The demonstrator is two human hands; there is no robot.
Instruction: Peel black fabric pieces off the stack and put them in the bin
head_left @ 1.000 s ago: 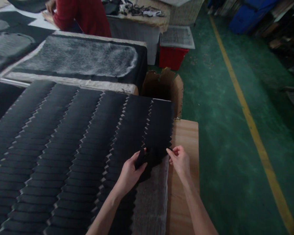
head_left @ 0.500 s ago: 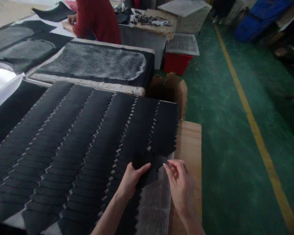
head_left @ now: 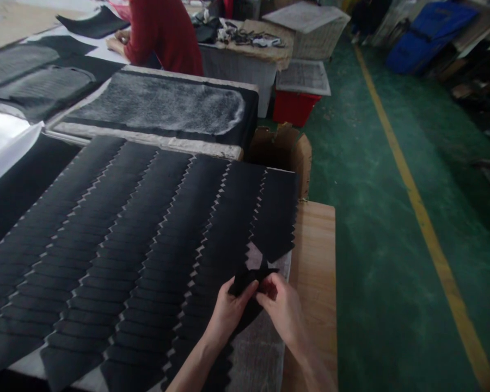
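Rows of overlapping black pieces with pointed ends (head_left: 139,250) cover the table, their tips making zigzag edges. Close to the table's right edge, my left hand (head_left: 232,305) grips a black piece (head_left: 245,277), thumb on top. My right hand (head_left: 281,305) pinches black material right beside the left thumb, the fingertips of both hands almost meeting. Between my hands the material is bunched up and partly hidden by the fingers. Whether it is one piece or several, I cannot tell. Just beyond, the rightmost row (head_left: 275,218) ends in a point.
A pale wooden board (head_left: 314,283) borders the right side. Past the table's far edge stands an open cardboard box (head_left: 302,152). Black sheets with whitish patches (head_left: 163,103) lie on a table beyond. A person in a red sleeve (head_left: 163,38) works there. Green floor (head_left: 375,218) runs along the right.
My right hand has moved left and in against my left hand. The black material between them has been lifted and bunched, uncovering a pale patch of table in front of it.
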